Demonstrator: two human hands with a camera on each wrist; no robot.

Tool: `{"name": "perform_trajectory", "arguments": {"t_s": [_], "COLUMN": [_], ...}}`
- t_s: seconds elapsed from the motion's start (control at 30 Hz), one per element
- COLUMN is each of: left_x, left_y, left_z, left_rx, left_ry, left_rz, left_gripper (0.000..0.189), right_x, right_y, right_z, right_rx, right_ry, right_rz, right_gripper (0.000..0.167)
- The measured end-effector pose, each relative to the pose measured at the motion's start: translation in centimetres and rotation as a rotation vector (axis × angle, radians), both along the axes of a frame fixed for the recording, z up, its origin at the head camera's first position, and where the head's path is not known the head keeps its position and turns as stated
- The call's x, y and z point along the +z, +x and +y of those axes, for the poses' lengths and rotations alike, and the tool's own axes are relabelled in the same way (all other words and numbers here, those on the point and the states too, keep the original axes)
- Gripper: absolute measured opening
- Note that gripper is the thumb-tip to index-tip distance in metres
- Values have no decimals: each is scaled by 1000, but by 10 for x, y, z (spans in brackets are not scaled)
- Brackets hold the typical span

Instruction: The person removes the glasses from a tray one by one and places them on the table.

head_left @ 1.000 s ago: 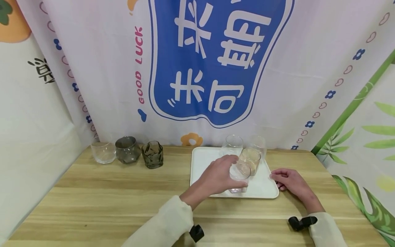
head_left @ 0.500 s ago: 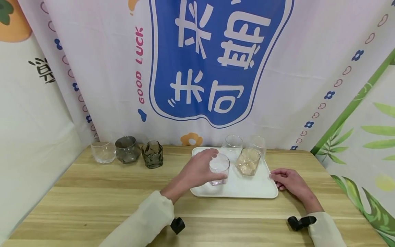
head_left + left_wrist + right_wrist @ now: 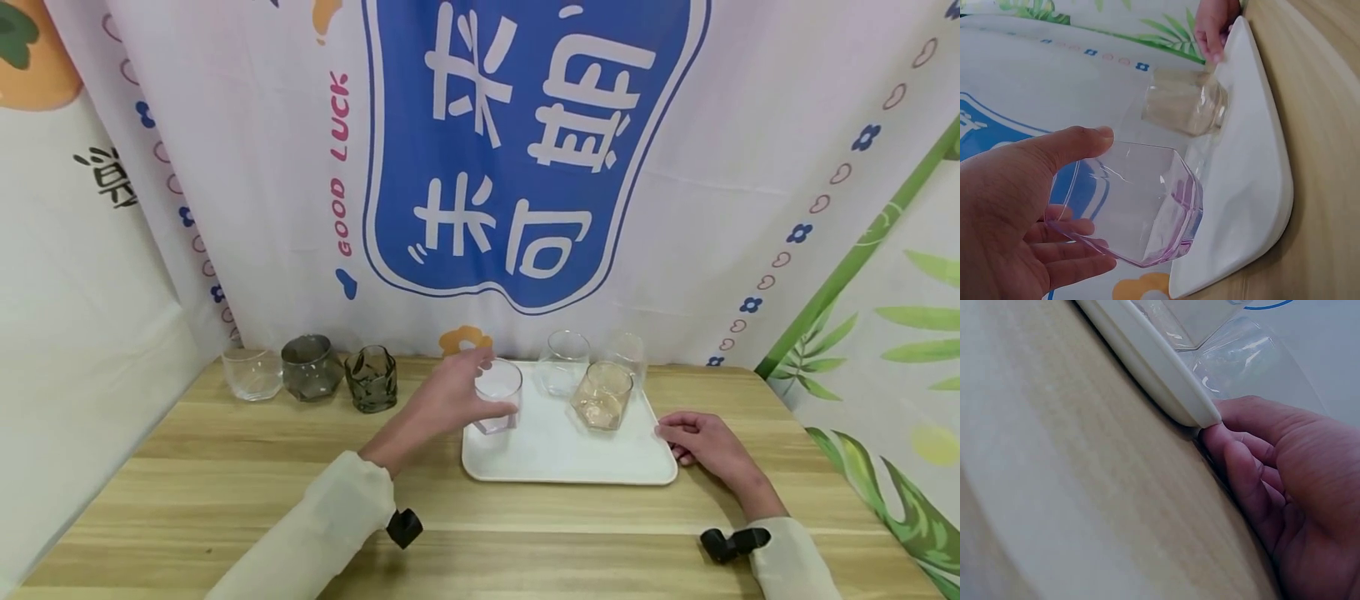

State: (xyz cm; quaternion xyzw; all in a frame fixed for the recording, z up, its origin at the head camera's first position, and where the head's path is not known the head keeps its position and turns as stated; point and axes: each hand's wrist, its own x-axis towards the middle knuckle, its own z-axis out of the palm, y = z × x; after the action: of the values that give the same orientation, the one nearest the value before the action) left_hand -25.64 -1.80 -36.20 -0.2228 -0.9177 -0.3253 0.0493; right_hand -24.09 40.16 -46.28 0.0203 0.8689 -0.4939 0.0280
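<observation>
A faint pink faceted glass (image 3: 501, 398) is held by my left hand (image 3: 444, 398) over the left part of a white tray (image 3: 558, 460). In the left wrist view, the thumb lies along one side of the pink glass (image 3: 1141, 200) and the fingers along the other, its base facing the tray (image 3: 1250, 181). At the tray's right edge, my right hand (image 3: 708, 443) pinches the rim between thumb and fingers, as the right wrist view also shows. On the tray stand an amber glass (image 3: 602, 407) and, behind it, two clear glasses, one at the back middle (image 3: 562, 371) and one at the back right (image 3: 628, 354).
Left of the tray, along the table's back edge, stand a clear glass (image 3: 253, 377), a smoky grey glass (image 3: 311, 373) and a dark green-grey tumbler (image 3: 372, 385). A printed cloth (image 3: 285, 208) hangs right behind the wooden table (image 3: 225, 467).
My left hand has carried the pink glass leftward across the tray, away from the amber glass, to the tray's left side. My right hand has stayed at the tray's right edge.
</observation>
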Motion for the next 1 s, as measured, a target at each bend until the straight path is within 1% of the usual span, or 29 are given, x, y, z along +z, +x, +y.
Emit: {"name": "perform_trajectory", "arguments": {"t_s": [0.1,0.13,0.2,0.27,0.33,0.37,0.4,0.5,0.6,0.87,1.0], "left_x": [1,0,0,-1,-1,-1,-1,0,-1,-4,-5], "left_y": [-5,-7,-10,-15,-19,-21,-22,-22,-23,-33,-38], "left_z": [-6,-8,-13,-18,-23,-25,-27,-34,-41,-54,-60], "left_rx": [6,6,-4,-37,-49,-53,-55,-17,10,103,116], "left_ry": [12,17,9,14,35,52,78,160,184,112,93], "left_rz": [-8,-1,37,96,122,116,99,-2,-46,-55,-52], "left_gripper": [78,77,72,65,57,54,55,65,77,81,81], "right_x": [-1,-1,-2,-1,0,0,1,1,0,-1,-2], "right_y": [0,0,0,0,0,1,1,1,1,1,0], "right_z": [0,0,0,0,0,0,0,0,0,1,1], "right_rx": [0,0,3,5,6,6,5,3,1,6,3], "right_ry": [-5,-9,-12,-13,-13,-12,-12,-10,-6,1,3], "right_rz": [0,0,-1,-1,-1,0,-1,-3,-3,-5,-3], "right_gripper": [43,43,44,44,44,44,44,44,44,44,43]}}
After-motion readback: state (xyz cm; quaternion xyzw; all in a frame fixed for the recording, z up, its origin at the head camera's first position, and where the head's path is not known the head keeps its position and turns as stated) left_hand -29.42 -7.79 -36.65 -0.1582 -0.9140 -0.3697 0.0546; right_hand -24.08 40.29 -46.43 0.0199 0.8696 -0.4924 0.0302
